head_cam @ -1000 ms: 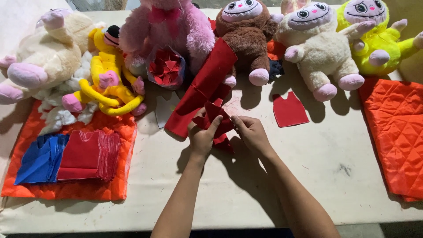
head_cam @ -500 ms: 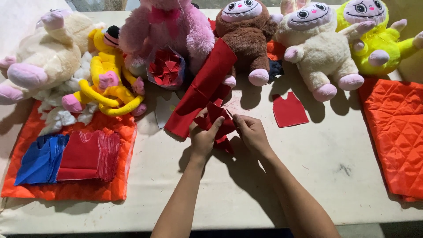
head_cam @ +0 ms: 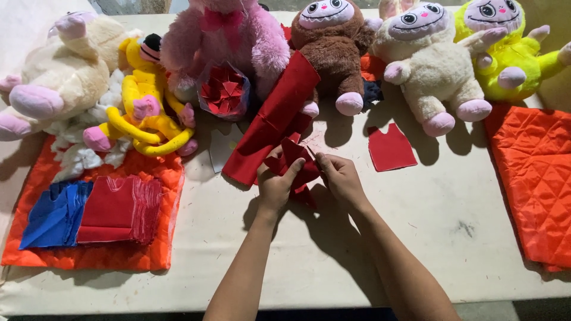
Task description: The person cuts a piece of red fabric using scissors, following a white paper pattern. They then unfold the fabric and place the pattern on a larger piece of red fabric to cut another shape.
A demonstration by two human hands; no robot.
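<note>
Both hands meet at the middle of the table over a small folded piece of red felt (head_cam: 295,157). My left hand (head_cam: 276,187) pinches its left side with the thumb on top. My right hand (head_cam: 342,178) grips its right edge with the fingertips. Right behind the hands, a long roll of red felt (head_cam: 275,116) lies slanted and leans against the plush toys. A cut red felt piece (head_cam: 391,148) lies flat to the right of my right hand.
Plush toys line the back: cream (head_cam: 56,71), yellow (head_cam: 148,101), pink (head_cam: 229,35), brown (head_cam: 334,44), white (head_cam: 431,59), lime (head_cam: 505,47). An orange quilted mat (head_cam: 89,255) at left carries stacked blue (head_cam: 53,214) and red (head_cam: 119,208) pieces. Orange quilted fabric (head_cam: 532,178) lies at right.
The hands stay in the same spot; the fingers shift slightly on the small red felt piece, and nothing else on the table has moved.
</note>
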